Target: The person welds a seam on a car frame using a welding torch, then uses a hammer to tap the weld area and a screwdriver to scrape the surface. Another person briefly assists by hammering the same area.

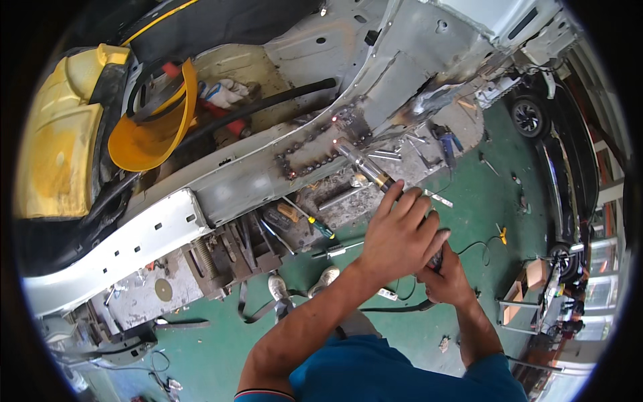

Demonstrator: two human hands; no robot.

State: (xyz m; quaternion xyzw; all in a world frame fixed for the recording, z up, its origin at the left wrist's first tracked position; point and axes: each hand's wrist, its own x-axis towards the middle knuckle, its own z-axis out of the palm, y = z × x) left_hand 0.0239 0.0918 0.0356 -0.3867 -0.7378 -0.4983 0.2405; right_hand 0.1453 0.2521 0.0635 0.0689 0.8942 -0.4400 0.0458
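Note:
A welding torch [365, 165] runs up and left from my hands, its metal nozzle close to a sheet-metal car body panel [258, 194]. My right hand [449, 280] is wrapped round the torch's dark handle. Farther forward, my left hand [402, 231] is curled over the torch, the fingers bent round it behind the nozzle; its grip is partly hidden. Around the nozzle, a scorched patch [318, 144] on the panel carries a row of dark weld spots. Small orange-red glows show at the nozzle's tip and at two other places on the patch.
A yellow helmet-like shell [144, 144] and a red tool [228, 120] lie inside the car body. Below the panel, a bench [348, 218] bears a screwdriver [318, 224], pliers [447, 142] and metal rods. A cable [402, 308] trails across the green floor; a trolley [522, 301] stands right.

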